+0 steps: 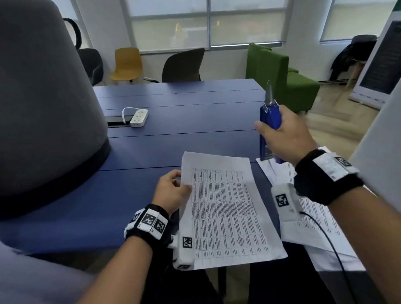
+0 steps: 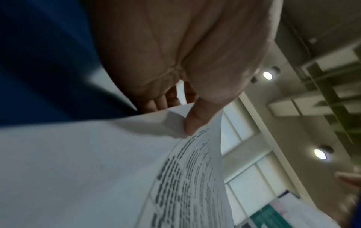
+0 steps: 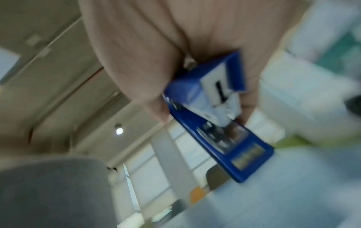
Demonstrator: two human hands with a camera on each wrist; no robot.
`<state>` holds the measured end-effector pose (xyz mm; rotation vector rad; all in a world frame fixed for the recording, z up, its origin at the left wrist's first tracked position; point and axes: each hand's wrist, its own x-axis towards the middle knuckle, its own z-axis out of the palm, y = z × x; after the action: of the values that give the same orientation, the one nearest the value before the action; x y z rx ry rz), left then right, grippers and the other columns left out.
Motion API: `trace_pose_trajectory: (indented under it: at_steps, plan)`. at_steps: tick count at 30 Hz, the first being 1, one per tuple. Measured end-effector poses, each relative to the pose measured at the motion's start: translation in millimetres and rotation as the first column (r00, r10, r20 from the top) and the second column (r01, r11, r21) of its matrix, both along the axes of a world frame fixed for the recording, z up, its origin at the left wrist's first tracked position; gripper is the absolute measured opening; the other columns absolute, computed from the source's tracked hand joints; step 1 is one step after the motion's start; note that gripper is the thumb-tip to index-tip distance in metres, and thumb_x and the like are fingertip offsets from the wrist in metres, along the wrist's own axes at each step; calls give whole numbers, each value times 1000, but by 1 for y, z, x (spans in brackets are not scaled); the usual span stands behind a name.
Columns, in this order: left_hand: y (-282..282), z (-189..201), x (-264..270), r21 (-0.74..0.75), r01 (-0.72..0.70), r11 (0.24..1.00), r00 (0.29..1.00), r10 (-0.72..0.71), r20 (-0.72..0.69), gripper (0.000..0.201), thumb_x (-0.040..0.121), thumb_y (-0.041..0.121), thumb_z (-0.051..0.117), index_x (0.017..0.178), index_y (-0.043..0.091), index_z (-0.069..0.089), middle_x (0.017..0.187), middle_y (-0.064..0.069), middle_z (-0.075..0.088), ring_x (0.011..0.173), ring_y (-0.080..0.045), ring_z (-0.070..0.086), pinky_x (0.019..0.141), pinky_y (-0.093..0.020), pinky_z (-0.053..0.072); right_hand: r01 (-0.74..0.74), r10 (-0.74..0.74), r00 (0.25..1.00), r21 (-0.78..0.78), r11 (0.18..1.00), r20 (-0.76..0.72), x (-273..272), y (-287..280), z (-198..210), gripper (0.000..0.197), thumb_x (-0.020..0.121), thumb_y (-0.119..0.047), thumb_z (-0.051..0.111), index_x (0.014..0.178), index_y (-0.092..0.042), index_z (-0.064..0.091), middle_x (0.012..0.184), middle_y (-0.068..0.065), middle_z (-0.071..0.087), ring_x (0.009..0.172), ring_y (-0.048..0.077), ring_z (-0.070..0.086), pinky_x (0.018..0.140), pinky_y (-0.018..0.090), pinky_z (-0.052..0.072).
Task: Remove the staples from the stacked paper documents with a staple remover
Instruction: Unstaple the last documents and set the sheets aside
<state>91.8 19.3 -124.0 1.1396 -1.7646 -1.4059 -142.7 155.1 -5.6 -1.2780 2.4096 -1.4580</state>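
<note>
Holding the printed document (image 1: 224, 210) by its left edge, the left hand (image 1: 171, 191) pinches it above the near edge of the blue table (image 1: 182, 120), while the blue staple remover (image 1: 269, 124) is gripped upright in the right hand (image 1: 285, 137), clear of the paper. No staple can be made out; the stapled corner should be steadied flat before the metal tip is slid under

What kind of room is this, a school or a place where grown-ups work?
Probably an office or shared workroom. There is a long blue table with a power strip on it, empty chairs by big windows, and printed papers.
</note>
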Motion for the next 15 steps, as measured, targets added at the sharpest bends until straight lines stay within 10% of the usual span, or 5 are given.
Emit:
trace_pose_trajectory:
  at_steps: [5, 10, 15]
  plan:
    - [7, -10, 9, -39, 68, 997, 993, -71, -98, 37, 88, -11, 60, 105, 19, 76, 94, -3, 80, 87, -23, 77, 77, -37, 63, -106, 303, 863, -440, 892, 404, 55, -71, -27, 23, 88, -50, 65, 90, -28, 60, 83, 2, 72, 86, 30, 72, 86, 54, 57]
    - [10, -23, 8, -256, 14, 967, 999, -23, -34, 24, 92, 15, 63, 98, 32, 79, 79, -7, 75, 72, -32, 69, 64, -43, 58, -284, 400, 852, -345, 895, 337, 88, -110, -52, 27, 93, -53, 57, 92, -26, 58, 86, 4, 76, 86, 23, 73, 90, 53, 55]
    - [7, -31, 7, -351, 18, 936, 999, -1, 48, 15, 87, 11, 64, 86, 20, 76, 71, -1, 73, 67, -22, 68, 60, -38, 57, -342, 407, 879, -266, 901, 248, 100, -118, -65, 37, 96, -50, 58, 83, -16, 53, 72, 11, 69, 64, 20, 74, 67, 49, 60]
